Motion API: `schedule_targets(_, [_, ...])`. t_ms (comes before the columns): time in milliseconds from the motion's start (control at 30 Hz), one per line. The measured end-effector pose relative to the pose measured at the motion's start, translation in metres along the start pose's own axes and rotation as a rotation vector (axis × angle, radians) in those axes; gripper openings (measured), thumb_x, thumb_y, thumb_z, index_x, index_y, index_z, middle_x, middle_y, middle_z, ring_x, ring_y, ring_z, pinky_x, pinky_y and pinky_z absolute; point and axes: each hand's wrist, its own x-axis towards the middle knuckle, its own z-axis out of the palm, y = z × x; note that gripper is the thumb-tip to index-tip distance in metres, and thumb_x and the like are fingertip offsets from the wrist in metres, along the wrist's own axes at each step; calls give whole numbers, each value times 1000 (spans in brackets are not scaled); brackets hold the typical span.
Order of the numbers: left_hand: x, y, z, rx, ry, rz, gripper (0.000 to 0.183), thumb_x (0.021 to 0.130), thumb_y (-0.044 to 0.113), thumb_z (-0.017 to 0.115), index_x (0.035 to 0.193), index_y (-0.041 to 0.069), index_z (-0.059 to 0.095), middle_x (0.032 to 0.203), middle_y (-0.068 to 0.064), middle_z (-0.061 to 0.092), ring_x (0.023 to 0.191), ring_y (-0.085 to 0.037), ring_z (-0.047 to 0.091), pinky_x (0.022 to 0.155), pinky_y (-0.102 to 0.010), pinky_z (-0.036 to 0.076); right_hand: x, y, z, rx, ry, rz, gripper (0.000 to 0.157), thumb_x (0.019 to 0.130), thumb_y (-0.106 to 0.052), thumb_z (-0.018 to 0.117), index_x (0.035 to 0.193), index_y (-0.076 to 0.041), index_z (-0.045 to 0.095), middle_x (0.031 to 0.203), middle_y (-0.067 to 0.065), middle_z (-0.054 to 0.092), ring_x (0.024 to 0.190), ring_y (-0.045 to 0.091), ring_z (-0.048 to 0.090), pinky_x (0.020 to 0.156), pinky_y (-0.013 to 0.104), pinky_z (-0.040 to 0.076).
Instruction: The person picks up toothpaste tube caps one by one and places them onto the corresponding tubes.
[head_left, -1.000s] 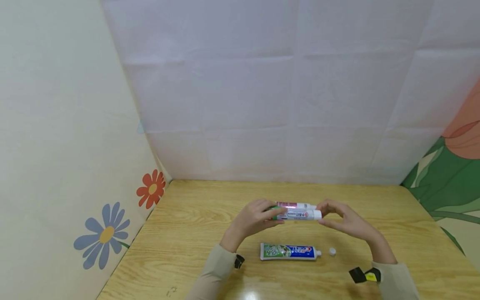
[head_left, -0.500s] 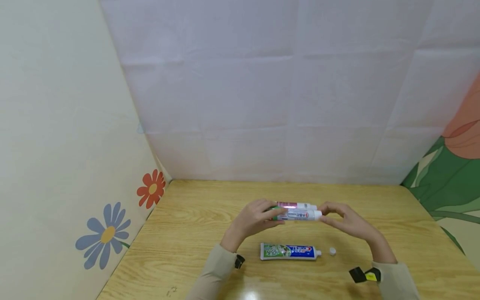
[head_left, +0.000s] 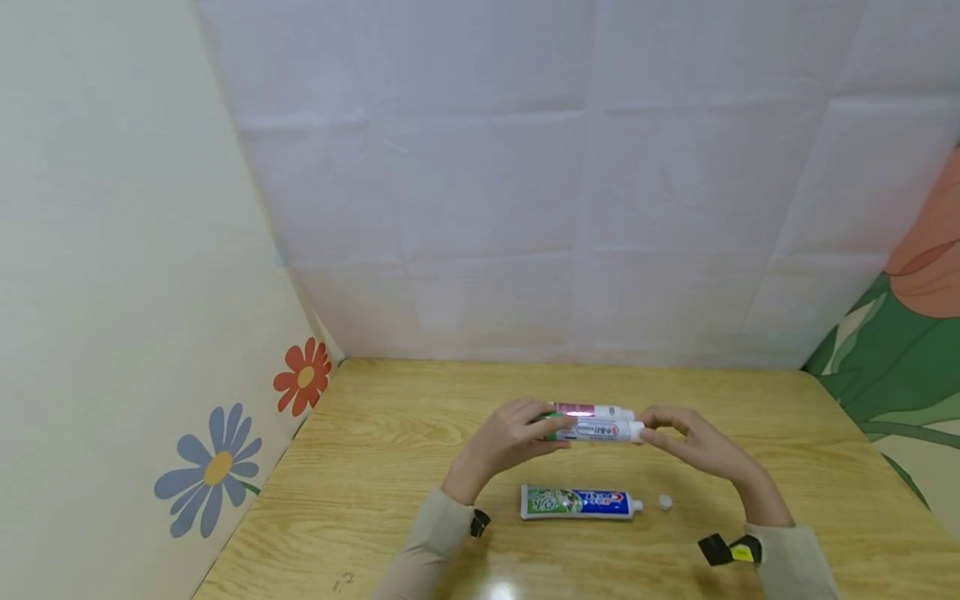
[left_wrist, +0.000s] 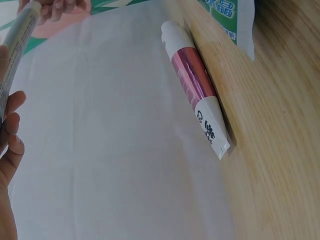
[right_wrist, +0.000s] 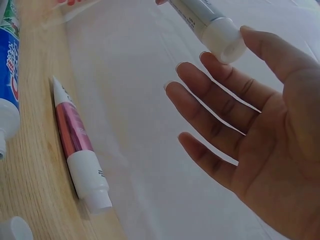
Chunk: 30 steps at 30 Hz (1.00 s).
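My left hand (head_left: 510,435) grips a white and green toothpaste tube (head_left: 596,429) above the table, held roughly level with its cap to the right. At that end, the thumb and index finger of my right hand (head_left: 693,442) pinch the white cap (right_wrist: 225,42); in the right wrist view the other fingers (right_wrist: 215,125) stand spread and off the tube. A pink and white toothpaste tube (left_wrist: 195,80) lies on the table beyond, partly covered by the held one in the head view. Nearer me lies a blue and green toothpaste tube (head_left: 577,503), its nozzle bare.
A loose white cap (head_left: 665,502) sits on the wooden table (head_left: 375,500) just right of the bare nozzle. White cloth (head_left: 480,208) hangs behind the table's back edge. Flower-patterned panels (head_left: 213,468) flank the left and right sides.
My right thumb tip has risen slightly along the cap, and thumb and index finger are closer together. The left hand, held tube and things on the table keep their places.
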Motion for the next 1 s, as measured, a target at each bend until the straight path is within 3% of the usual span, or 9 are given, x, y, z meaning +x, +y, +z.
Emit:
schedule_targets(433, [-2, 1, 3, -19, -12, -17, 37, 76, 34, 75, 109, 19, 67, 93, 0, 64, 73, -4, 54, 65, -12, 45, -1, 4, 1, 35, -40, 9, 16, 98, -12, 46, 101, -17, 60, 97, -4, 63, 91, 11, 56, 80, 47, 41])
schedule_targets(767, [-4, -1, 4, -64, -18, -74, 38, 82, 36, 69, 114, 17, 65, 95, -1, 63, 79, -7, 58, 73, -12, 48, 3, 2, 1, -53, 10, 47, 11, 95, -21, 52, 100, -20, 62, 94, -8, 63, 87, 9, 56, 81, 46, 41])
schedule_targets(1000, [-4, -1, 6, -71, -17, -83, 38, 79, 34, 72, 113, 17, 66, 95, -1, 63, 79, -7, 58, 74, -13, 48, 3, -1, 2, -62, 33, 49, 15, 91, -25, 60, 106, -24, 60, 95, -11, 62, 86, 8, 56, 80, 46, 42])
